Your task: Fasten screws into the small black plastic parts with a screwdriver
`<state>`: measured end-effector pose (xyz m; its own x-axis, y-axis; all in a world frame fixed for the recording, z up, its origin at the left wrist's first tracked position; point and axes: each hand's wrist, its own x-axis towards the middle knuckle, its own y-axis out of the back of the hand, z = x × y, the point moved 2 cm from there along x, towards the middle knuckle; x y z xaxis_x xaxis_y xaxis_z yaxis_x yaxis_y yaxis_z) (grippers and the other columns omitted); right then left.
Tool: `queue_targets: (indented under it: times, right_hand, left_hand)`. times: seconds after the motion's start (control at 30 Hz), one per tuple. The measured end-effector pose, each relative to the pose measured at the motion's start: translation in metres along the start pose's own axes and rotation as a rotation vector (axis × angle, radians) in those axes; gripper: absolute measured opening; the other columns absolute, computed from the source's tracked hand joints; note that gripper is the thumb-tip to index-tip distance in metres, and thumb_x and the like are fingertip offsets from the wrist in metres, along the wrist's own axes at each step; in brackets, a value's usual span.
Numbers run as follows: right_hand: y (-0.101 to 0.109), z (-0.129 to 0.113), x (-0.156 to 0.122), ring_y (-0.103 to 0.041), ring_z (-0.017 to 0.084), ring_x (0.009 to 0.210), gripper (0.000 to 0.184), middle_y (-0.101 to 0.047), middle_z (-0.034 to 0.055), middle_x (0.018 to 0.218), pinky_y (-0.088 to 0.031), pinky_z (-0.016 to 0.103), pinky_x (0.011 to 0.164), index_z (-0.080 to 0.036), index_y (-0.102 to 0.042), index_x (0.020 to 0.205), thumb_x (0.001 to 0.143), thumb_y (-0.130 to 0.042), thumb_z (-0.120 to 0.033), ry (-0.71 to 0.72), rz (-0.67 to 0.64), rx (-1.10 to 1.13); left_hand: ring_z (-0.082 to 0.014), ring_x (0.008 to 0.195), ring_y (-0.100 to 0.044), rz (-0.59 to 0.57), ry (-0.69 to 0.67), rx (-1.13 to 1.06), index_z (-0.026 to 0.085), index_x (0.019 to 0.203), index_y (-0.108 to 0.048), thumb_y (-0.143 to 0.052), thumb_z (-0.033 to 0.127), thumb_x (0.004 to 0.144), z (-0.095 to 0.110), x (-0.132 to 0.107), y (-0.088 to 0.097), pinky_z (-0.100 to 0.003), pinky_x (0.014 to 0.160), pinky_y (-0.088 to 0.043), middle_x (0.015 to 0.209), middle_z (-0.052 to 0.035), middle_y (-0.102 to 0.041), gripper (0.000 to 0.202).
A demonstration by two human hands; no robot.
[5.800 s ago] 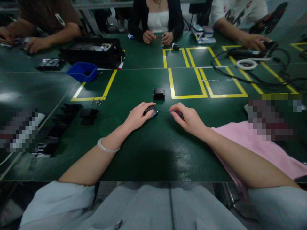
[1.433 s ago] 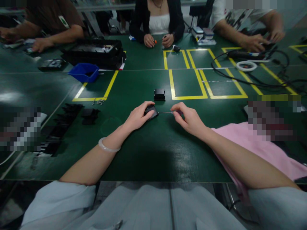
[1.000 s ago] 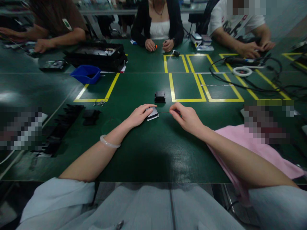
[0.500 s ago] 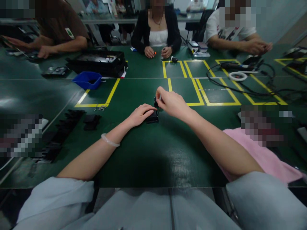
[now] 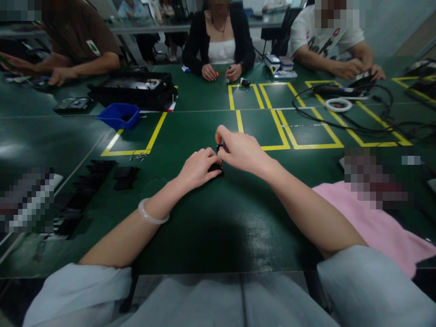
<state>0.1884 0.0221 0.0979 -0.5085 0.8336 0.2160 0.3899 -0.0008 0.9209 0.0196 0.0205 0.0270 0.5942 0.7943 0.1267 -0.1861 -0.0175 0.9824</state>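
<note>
My left hand (image 5: pixel 199 169) rests on the green table with its thumb and fingers closed around a small black plastic block (image 5: pixel 216 170). Most of that block is covered by the fingers. Right beside it, my right hand (image 5: pixel 242 149) is bent into a pinch just above the block's far edge. A small dark piece (image 5: pixel 220 147) shows between its thumb and forefinger, too hidden to name. To the left lie another black block (image 5: pixel 125 177), a row of similar black parts (image 5: pixel 83 190) and a scatter of small screws (image 5: pixel 138 156).
A blue bin (image 5: pixel 119 115) stands beyond the screws, near a black case (image 5: pixel 132 88). Yellow tape (image 5: pixel 252 110) marks rectangles on the table. Black cables (image 5: pixel 384 122) lie at the right, a pink cloth (image 5: pixel 354 218) under my right forearm. Several people sit opposite.
My left hand's thumb has moved down along the near side of the black block, covering more of it. The right hand has tilted slightly and stays by the block. The view has shifted a little.
</note>
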Motion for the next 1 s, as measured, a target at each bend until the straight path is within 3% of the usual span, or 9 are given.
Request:
queue_targets:
  times: [0.17, 0.37, 0.53, 1.0]
  right_hand:
    - [0.0, -0.002, -0.003, -0.059, 0.02, 0.071, 0.028, -0.071, 0.0067, 0.087, -0.029, 0.029, 0.06, -0.019, -0.058, 0.112, 0.088, -0.044, -0.022, 0.032, -0.013, -0.011]
    - [0.0, -0.007, -0.005, -0.059, 0.021, 0.071, 0.026, -0.072, 0.0069, 0.089, -0.025, 0.029, 0.058, -0.019, -0.058, 0.111, 0.089, -0.045, -0.023, 0.057, -0.026, -0.012]
    - [0.002, -0.009, -0.007, -0.06, 0.021, 0.073, 0.027, -0.073, 0.007, 0.091, -0.027, 0.029, 0.06, -0.019, -0.059, 0.113, 0.089, -0.046, -0.022, 0.057, -0.046, -0.003]
    - [0.006, -0.009, -0.01, -0.055, 0.018, 0.07, 0.02, -0.068, 0.0035, 0.084, -0.026, 0.029, 0.059, -0.02, -0.059, 0.105, 0.089, -0.047, -0.022, 0.126, -0.047, 0.066]
  left_hand:
    - [-0.0308, 0.108, -0.059, -0.076, 0.002, 0.073, 0.02, 0.11, -0.067, -0.062, 0.032, 0.094, 0.008, 0.002, 0.009, -0.043, 0.09, -0.05, 0.118, -0.011, -0.061, 0.021]
    - [-0.0334, 0.108, -0.063, -0.109, 0.074, 0.157, 0.014, 0.119, -0.064, -0.06, 0.03, 0.095, 0.02, 0.004, 0.018, -0.043, 0.086, -0.054, 0.118, -0.0144, -0.064, 0.029]
    - [-0.0332, 0.106, -0.064, -0.114, 0.102, 0.168, 0.015, 0.121, -0.063, -0.058, 0.029, 0.096, 0.026, 0.005, 0.019, -0.042, 0.081, -0.056, 0.115, -0.0145, -0.065, 0.029]
    - [-0.0303, 0.108, -0.062, -0.192, 0.076, 0.257, 0.011, 0.12, -0.06, -0.048, 0.019, 0.098, 0.035, -0.002, 0.02, -0.044, 0.091, -0.055, 0.12, -0.017, -0.065, 0.026]
